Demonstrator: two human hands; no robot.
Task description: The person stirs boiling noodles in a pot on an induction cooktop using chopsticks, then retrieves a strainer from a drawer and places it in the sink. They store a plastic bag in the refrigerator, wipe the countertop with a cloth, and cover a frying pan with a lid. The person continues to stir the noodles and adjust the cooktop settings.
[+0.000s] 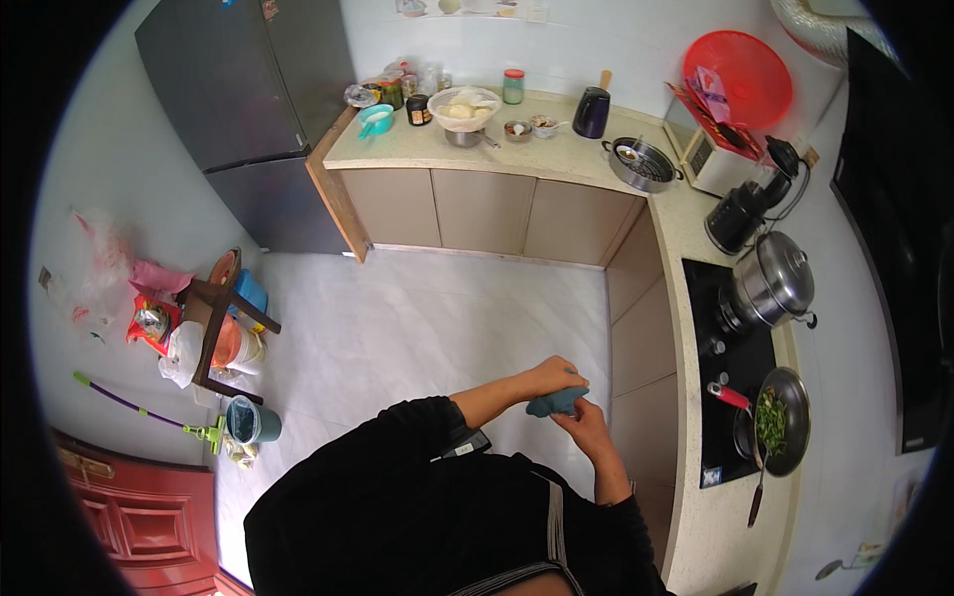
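My left hand grips one side of a blue-grey cloth in front of my body, above the floor. From the other side, my right hand pinches the cloth's edge between thumb and fingers. To the right, a wok holding chopped green vegetables sits on the black cooktop; a spatula with a dark handle leans out of it. Behind the wok on the same cooktop stands a lidded steel pot.
The worktop bears a basket, an electric kettle, a steamer pan and a blender. At the left are a refrigerator, a wooden stool, a bin and a red door.
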